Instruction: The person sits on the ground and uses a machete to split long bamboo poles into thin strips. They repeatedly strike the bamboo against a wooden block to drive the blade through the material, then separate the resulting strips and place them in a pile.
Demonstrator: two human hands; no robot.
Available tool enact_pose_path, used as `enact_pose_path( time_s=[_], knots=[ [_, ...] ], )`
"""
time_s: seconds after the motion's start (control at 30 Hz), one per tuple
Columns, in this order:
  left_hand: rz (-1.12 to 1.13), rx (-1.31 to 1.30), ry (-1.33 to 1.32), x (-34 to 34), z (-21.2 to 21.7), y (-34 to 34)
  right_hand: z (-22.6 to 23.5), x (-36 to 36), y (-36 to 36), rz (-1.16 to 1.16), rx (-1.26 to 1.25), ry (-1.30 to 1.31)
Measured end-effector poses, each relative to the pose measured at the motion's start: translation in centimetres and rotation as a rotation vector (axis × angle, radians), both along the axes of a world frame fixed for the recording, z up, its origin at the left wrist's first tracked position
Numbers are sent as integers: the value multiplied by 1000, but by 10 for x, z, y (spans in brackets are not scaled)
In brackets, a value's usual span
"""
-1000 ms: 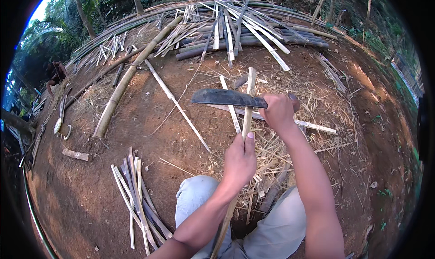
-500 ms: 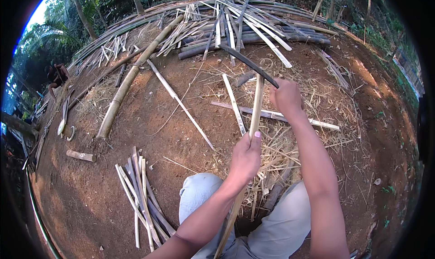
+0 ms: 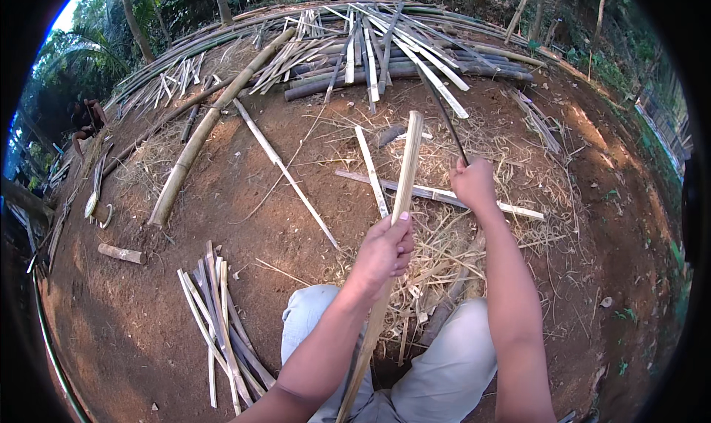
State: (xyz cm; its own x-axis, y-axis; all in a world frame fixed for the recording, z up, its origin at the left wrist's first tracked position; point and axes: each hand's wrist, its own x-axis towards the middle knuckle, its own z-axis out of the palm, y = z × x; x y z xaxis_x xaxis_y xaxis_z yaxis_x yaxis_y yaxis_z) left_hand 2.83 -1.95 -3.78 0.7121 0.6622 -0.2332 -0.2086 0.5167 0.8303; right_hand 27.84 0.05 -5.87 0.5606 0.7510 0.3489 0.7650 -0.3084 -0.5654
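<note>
My left hand is wrapped round the middle of a long pale bamboo strip. The strip slants upward, its lower end between my knees and its upper end free. To the right, my right hand grips the handle of a machete, whose dark blade points up and away, apart from the strip. The handle itself is mostly hidden by my fingers. Below and beyond my hands, curly bamboo shavings cover the soil. Two crossed strips lie there, one a long bamboo piece.
A bundle of split bamboo strips lies at my left knee. Farther left are a short bamboo piece and a long bamboo pole. Piled strips rest on poles at the back. Another person sits at the far left.
The machete has come off the top of the bamboo strip and swung to the right, its blade now steeper. My right hand is slightly lower; my left keeps its hold.
</note>
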Motion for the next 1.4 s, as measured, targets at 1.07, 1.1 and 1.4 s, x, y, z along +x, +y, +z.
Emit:
enact_pose_path(
  time_s=[1.07, 1.1, 1.4],
  knots=[
    [82, 70, -69, -35, 9, -3, 51, -117, -30, 518, 337, -624],
    [103, 65, -77, -45, 10, -5, 52, -123, -31, 504, 372, -648],
    [120, -72, -134, -75, 17, -3, 50, -133, -32, 628, 316, -682]
  ],
)
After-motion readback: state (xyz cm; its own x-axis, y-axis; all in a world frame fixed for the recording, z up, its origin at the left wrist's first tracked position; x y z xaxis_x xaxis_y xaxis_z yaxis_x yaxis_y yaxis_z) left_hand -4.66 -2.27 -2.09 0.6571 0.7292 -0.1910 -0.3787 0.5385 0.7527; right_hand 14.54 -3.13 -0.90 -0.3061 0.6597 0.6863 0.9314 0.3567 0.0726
